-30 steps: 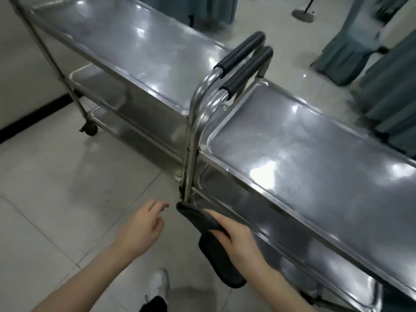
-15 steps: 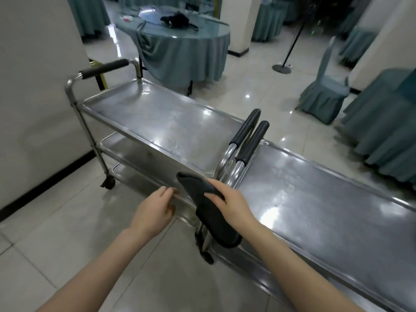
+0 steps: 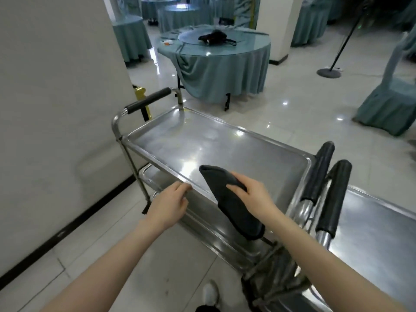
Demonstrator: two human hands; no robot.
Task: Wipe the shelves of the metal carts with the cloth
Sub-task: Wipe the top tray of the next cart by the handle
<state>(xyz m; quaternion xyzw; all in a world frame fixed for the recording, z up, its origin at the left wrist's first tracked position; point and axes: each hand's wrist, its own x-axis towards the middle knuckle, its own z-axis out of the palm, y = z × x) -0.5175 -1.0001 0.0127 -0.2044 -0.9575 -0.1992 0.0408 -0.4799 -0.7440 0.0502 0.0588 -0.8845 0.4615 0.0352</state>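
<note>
Two steel carts stand end to end with their black-padded handles side by side. The left cart's top shelf [image 3: 225, 145] lies straight ahead; the right cart's top shelf [image 3: 371, 224] runs off to the lower right. My right hand [image 3: 254, 197] holds a folded dark grey cloth [image 3: 231, 203] over the near edge of the left cart's top shelf, the cloth's lower end hanging down in front of the cart. My left hand [image 3: 168, 203] has its fingertips curled on the front rim of that shelf. Lower shelves [image 3: 155, 179] are partly hidden under the top one.
A white wall [image 3: 56, 109] closes the left side. Behind the carts stands a round table [image 3: 216, 64] with a teal cloth and a dark bag on it. A covered chair [image 3: 389, 102] and a pole stand [image 3: 328, 72] are at the right. My shoe [image 3: 210, 293] is on the tiled floor.
My view rose from the lower shelves to the left cart's top. My right hand lifted the cloth from low beside the cart post up over the top shelf; my left hand reached the shelf rim.
</note>
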